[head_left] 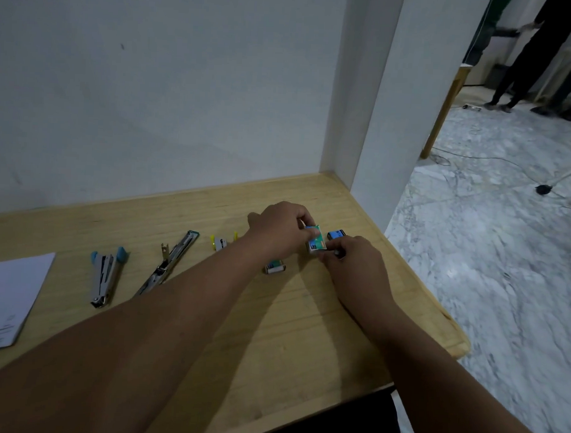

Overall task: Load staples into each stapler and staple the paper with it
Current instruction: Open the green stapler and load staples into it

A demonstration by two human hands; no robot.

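My left hand [278, 227] and my right hand [354, 262] both pinch a small blue-green staple box [316, 242] just above the wooden table [272, 330]. Another blue staple box [336, 234] lies right behind it, and a third box [274, 268] sits under my left wrist. Three staplers lie swung open in a row: a blue-tipped one [105, 275], a long green one [169, 263] and a small yellow one [222, 241]. A white paper pad [7, 299] rests at the far left.
A white wall runs along the back of the table and a white pillar [364, 105] stands at its back right corner. The table's right edge drops to a marble floor [489, 241] with cables. People's legs stand far at the back right.
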